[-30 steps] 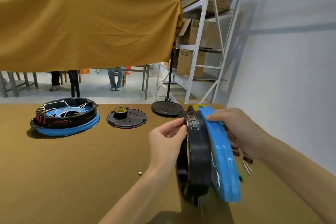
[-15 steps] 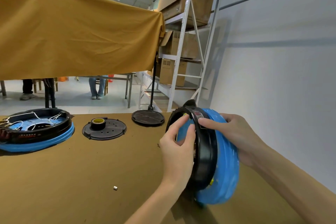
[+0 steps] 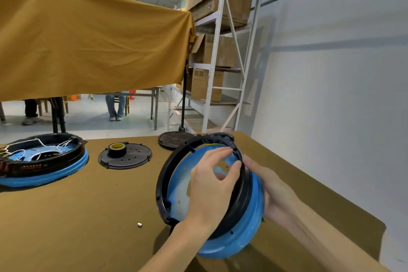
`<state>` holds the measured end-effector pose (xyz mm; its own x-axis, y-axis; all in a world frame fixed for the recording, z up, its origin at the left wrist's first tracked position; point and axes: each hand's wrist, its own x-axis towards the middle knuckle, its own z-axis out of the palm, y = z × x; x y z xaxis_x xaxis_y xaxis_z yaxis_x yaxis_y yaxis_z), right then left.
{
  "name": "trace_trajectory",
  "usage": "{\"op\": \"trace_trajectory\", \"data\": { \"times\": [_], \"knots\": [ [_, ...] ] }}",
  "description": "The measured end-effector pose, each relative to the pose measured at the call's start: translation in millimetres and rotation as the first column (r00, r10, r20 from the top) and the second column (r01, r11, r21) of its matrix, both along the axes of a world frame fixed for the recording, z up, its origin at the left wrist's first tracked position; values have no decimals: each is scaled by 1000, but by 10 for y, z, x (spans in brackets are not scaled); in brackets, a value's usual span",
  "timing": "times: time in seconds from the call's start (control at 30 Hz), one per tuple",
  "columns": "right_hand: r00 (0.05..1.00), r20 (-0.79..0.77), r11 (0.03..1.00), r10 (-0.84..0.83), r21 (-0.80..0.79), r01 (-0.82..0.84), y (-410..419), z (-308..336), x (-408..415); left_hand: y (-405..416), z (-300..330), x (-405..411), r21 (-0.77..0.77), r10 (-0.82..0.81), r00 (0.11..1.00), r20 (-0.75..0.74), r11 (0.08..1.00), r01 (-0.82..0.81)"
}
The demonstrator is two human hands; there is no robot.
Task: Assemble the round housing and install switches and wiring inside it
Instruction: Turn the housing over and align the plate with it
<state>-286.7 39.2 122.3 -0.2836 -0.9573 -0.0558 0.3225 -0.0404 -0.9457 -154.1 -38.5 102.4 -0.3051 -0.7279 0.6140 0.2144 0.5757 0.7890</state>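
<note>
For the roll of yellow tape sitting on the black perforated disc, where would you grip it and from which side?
Take the tape roll from straight above, pinching its outer wall on opposite sides. It lies flat with its core facing up on the black disc, and nothing stands close beside it. A finger hooked into the open core would probably work too.

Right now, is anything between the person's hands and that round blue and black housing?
Nothing visible. The left hand pinches the black ring at its far rim, and the right hand holds the blue shell from behind.
</note>
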Motion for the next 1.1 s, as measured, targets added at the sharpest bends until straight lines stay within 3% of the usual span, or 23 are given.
{"op": "trace_trajectory", "data": {
  "times": [0.2, 0.37, 0.57, 0.73, 0.93, 1.1],
  "knots": [
    [1000, 24, 999, -6, 49, 5, 78, -357, -153, 85, -293, -62, 11, -40, 993, 113, 999, 39],
    [994, 106, 995, -28, 100, 18, 70, -525, -330, -23, -375, -52, 6, -183, 961, 208, 983, 185],
    [978, 202, 992, -59, 123, 34, 19, -767, -479, -472, -469, 235, -245, 121, 895, 430, 969, -14],
    [966, 260, 988, -4, 153, -37, 37, -926, -587, -714, -637, 545, -234, 100, 769, 631, 970, 67],
    [952, 304, 950, 28, 288, -120, 70, -1000, -741, -662, -873, 696, -82, -36, 772, 635, 990, 114],
    [937, 346, 947, 42, 285, -147, -12, -964, -692, -698, -939, 864, -127, -19, 760, 650, 983, 133]
  ]
}}
